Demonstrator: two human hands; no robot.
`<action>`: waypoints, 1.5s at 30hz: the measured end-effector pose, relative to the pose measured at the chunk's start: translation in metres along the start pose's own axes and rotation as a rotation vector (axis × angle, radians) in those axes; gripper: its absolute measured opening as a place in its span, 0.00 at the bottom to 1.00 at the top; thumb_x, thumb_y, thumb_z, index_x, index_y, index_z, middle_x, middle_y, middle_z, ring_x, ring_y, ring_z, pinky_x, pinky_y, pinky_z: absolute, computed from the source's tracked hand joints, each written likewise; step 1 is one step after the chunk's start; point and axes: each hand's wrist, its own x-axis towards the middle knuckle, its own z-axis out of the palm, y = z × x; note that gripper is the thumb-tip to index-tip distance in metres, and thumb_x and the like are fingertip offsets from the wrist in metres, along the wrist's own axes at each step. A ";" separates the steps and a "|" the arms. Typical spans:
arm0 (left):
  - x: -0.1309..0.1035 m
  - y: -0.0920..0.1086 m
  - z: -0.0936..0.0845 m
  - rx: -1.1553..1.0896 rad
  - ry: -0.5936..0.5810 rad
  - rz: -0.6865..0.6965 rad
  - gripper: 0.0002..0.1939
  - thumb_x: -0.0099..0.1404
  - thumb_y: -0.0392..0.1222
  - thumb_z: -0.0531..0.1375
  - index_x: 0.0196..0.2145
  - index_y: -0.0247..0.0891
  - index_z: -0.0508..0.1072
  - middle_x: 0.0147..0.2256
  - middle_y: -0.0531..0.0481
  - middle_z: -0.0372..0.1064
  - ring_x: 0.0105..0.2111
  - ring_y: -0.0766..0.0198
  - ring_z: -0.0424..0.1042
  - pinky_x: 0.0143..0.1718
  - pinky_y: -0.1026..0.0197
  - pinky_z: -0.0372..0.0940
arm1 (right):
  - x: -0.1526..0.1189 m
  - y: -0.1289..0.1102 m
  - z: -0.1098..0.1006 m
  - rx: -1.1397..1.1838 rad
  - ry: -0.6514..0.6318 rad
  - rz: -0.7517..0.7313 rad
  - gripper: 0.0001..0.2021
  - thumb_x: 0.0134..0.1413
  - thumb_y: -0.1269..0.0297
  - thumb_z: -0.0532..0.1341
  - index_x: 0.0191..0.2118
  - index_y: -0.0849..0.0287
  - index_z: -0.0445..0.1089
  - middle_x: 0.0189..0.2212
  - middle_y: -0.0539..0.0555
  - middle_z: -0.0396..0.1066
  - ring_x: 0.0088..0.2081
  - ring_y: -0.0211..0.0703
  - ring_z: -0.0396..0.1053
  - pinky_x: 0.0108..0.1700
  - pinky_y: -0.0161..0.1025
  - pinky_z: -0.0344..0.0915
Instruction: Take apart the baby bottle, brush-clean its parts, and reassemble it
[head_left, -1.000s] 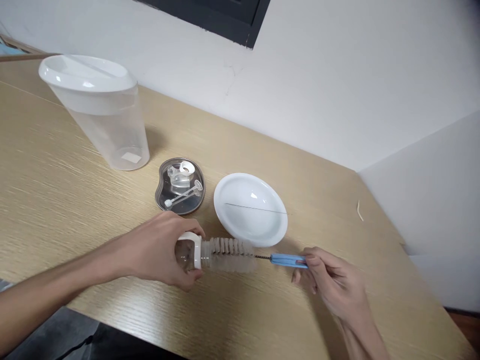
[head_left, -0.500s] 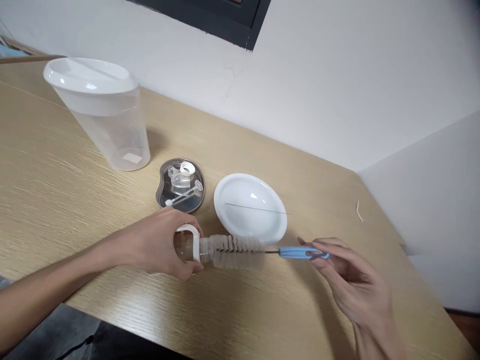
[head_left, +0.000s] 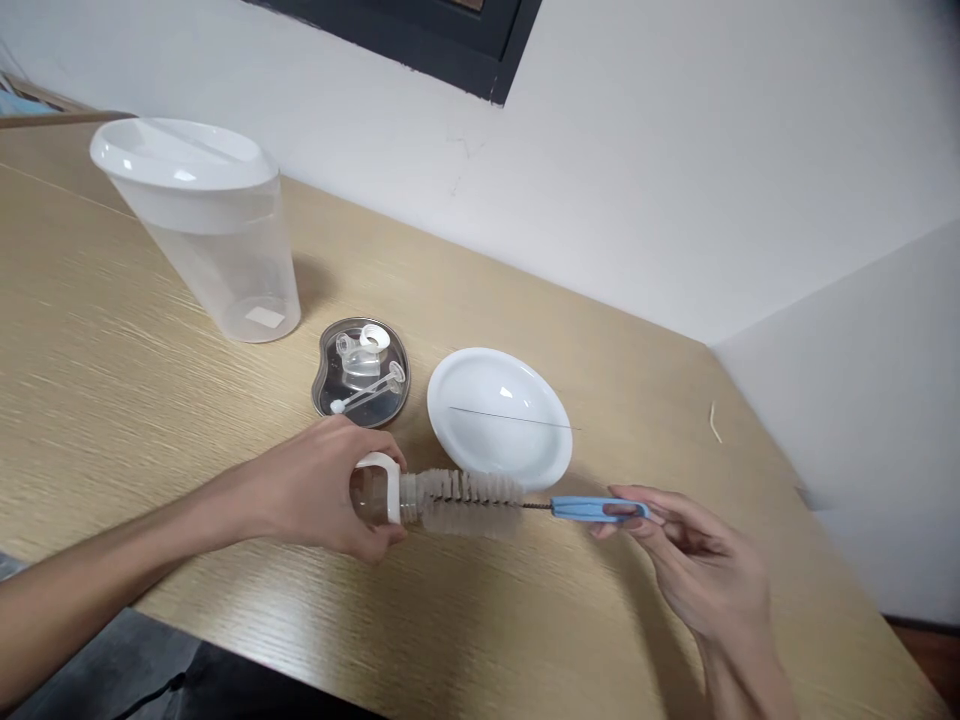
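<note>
My left hand (head_left: 322, 490) is wrapped round a clear baby bottle (head_left: 370, 493) with a white band, lying on its side with its threaded neck toward the right. A bottle brush (head_left: 472, 502) with pale bristles points into that neck; most of the bristles are still outside. Pinched between the thumb and fingers of my right hand (head_left: 697, 560) is the brush's blue handle (head_left: 589, 509). Just behind the brush stands a white bowl (head_left: 487, 378) with a thin dark line across it. How far the brush tip reaches inside the bottle is hidden.
A kidney-shaped metal tray (head_left: 321, 385) behind my left hand holds several small clear and white bottle parts. At the back left stands a tall translucent pitcher (head_left: 225, 250) with a white lid. A small bent pale strip (head_left: 715, 422) lies on the wooden table (head_left: 480, 620) at right.
My right hand has shifted slightly to the left, pushing the brush a little toward the bottle, and its grip on the handle has turned a bit. My left hand stays nearly still.
</note>
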 end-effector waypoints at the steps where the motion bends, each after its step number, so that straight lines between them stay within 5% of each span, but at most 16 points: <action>1: 0.000 0.000 0.001 0.021 0.020 0.007 0.22 0.47 0.54 0.69 0.41 0.46 0.80 0.30 0.53 0.75 0.30 0.59 0.72 0.31 0.60 0.63 | 0.001 -0.001 0.001 0.023 -0.045 0.019 0.08 0.61 0.58 0.69 0.43 0.54 0.81 0.23 0.53 0.80 0.25 0.46 0.80 0.28 0.37 0.80; 5: -0.001 -0.002 0.004 0.077 0.045 0.028 0.23 0.47 0.55 0.69 0.42 0.48 0.80 0.36 0.50 0.76 0.38 0.53 0.74 0.35 0.58 0.64 | 0.001 -0.008 0.009 0.134 -0.172 0.068 0.11 0.66 0.55 0.63 0.42 0.56 0.78 0.19 0.51 0.77 0.22 0.46 0.79 0.27 0.40 0.79; 11: -0.001 -0.002 0.006 0.091 0.021 0.070 0.24 0.48 0.53 0.69 0.44 0.48 0.80 0.36 0.52 0.78 0.37 0.55 0.75 0.35 0.59 0.64 | -0.002 -0.012 0.021 0.164 -0.289 0.178 0.26 0.71 0.49 0.56 0.22 0.56 0.68 0.09 0.49 0.67 0.11 0.39 0.68 0.26 0.39 0.78; 15: 0.000 -0.002 0.005 0.100 0.023 0.117 0.21 0.50 0.51 0.68 0.43 0.48 0.80 0.32 0.55 0.78 0.32 0.58 0.76 0.33 0.60 0.63 | -0.005 -0.011 0.025 0.132 -0.257 0.271 0.30 0.69 0.43 0.54 0.20 0.58 0.69 0.06 0.49 0.62 0.06 0.35 0.58 0.17 0.34 0.70; 19: 0.001 -0.003 0.005 0.093 0.045 0.140 0.19 0.51 0.49 0.67 0.43 0.48 0.79 0.30 0.58 0.77 0.29 0.62 0.74 0.32 0.61 0.63 | -0.003 -0.014 0.030 0.089 -0.208 0.281 0.32 0.69 0.43 0.55 0.17 0.58 0.69 0.05 0.50 0.60 0.07 0.35 0.59 0.15 0.32 0.65; 24: 0.000 -0.003 0.006 0.070 0.076 0.102 0.21 0.49 0.52 0.69 0.42 0.49 0.80 0.28 0.59 0.76 0.28 0.63 0.73 0.31 0.61 0.63 | 0.001 -0.018 0.028 0.080 -0.146 0.093 0.26 0.69 0.50 0.59 0.20 0.58 0.69 0.09 0.48 0.62 0.14 0.37 0.67 0.19 0.32 0.68; 30: -0.002 -0.001 0.003 0.019 0.029 0.036 0.20 0.48 0.53 0.70 0.40 0.49 0.80 0.25 0.60 0.75 0.25 0.64 0.72 0.26 0.63 0.63 | 0.001 -0.012 0.011 0.043 -0.098 -0.077 0.08 0.68 0.61 0.62 0.37 0.53 0.78 0.16 0.47 0.69 0.20 0.38 0.72 0.25 0.33 0.72; 45: -0.001 -0.001 -0.001 -0.030 -0.014 0.007 0.20 0.49 0.51 0.70 0.40 0.46 0.79 0.23 0.59 0.72 0.22 0.66 0.67 0.22 0.64 0.59 | -0.004 0.003 -0.006 -0.081 -0.020 -0.100 0.09 0.60 0.65 0.69 0.45 0.48 0.81 0.38 0.55 0.81 0.38 0.43 0.80 0.30 0.30 0.76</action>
